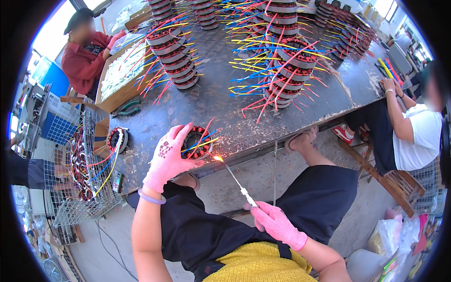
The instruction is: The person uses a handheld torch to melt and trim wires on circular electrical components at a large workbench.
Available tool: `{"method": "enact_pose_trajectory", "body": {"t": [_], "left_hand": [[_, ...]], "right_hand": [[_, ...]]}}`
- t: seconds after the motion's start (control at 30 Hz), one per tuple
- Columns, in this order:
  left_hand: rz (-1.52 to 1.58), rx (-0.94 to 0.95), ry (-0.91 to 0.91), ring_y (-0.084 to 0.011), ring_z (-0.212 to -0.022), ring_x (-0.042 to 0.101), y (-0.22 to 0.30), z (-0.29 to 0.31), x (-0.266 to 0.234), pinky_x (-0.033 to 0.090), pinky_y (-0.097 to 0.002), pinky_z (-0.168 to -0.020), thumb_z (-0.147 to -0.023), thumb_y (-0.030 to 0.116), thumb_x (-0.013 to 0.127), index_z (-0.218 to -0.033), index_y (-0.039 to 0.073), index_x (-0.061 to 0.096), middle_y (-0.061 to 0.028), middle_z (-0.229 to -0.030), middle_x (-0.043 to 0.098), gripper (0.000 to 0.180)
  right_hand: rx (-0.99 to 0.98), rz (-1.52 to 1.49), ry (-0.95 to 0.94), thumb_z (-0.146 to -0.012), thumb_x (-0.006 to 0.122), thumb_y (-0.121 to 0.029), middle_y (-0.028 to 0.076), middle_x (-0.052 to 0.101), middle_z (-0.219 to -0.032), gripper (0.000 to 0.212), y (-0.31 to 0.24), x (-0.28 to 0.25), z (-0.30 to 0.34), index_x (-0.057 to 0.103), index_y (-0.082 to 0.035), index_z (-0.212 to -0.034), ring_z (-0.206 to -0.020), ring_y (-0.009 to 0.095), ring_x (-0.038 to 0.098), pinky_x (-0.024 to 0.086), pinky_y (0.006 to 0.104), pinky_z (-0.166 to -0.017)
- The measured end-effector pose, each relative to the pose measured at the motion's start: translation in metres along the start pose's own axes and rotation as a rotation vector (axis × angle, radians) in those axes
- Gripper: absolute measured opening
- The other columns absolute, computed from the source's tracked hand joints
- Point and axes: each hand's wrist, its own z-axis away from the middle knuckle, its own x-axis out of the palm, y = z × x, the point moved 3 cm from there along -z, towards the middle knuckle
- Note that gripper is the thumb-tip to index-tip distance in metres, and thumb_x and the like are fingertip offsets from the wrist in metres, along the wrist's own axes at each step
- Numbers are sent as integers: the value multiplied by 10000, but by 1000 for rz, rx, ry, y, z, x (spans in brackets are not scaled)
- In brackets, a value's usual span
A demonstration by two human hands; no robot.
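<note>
My left hand point(167, 152), in a pink glove, curls round the left side of a motor stator point(201, 152) at the table's near edge. Red, blue and yellow wires stick out of this stator to the right. In my right hand point(278, 222), also pink-gloved, is a slim torch point(245, 193) with a white handle and a thin metal tube. A small orange flame point(218, 159) burns at its tip, beside the stator's lower right rim and close to the wire ends. My right fingers are closed round the handle.
Tall stacks of wired stators point(289, 70) stand on the dark table point(216, 103). Another stator point(117, 141) lies left, near a wire basket point(84, 164) of stators. A cardboard box point(120, 75) holds white pieces. Co-workers sit at left point(84, 61) and right point(413, 131).
</note>
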Motion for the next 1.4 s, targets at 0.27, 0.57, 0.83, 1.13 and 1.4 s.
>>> {"method": "enact_pose_trajectory", "body": {"t": [0.27,0.57,0.83,1.13,1.4], "left_hand": [[8,-2,-5,-373,-1253,535,1,1,-2,436,-425,-1062,-586,309,906,-1440,58,485,-172,-1361,533,985],[-3,15,-7,-388,-1273,521,-2,1,-3,431,-433,-1071,-601,289,898,-1450,57,476,-189,-1391,519,976],[12,5,-8,-390,-1277,520,-1,1,-3,430,-434,-1074,-603,283,890,-1450,61,479,-195,-1392,519,968],[-8,37,9,-387,-1223,544,0,1,-2,442,-438,-1044,-602,320,901,-1439,57,476,-184,-1361,529,974],[-1,55,22,-399,-1220,542,-3,3,-3,440,-438,-1041,-605,315,902,-1436,45,475,-202,-1366,523,972]], "right_hand": [[-17,65,-7,-1047,480,-273,0,526,-674,372,-6,1,0,601,7,-1260,-590,80,483,410,269,-565],[33,39,12,-1048,492,-264,-14,506,-670,361,-8,4,1,613,7,-1252,-599,62,465,387,251,-561],[48,-6,7,-1057,497,-240,-35,479,-696,357,-13,5,4,608,23,-1271,-617,56,442,363,222,-576],[14,-25,-8,-1057,498,-242,-32,478,-686,361,-5,4,1,605,28,-1272,-616,60,442,365,226,-575],[15,32,-2,-1041,493,-274,-4,522,-669,353,-2,2,0,614,6,-1220,-586,71,479,398,267,-553]]}}
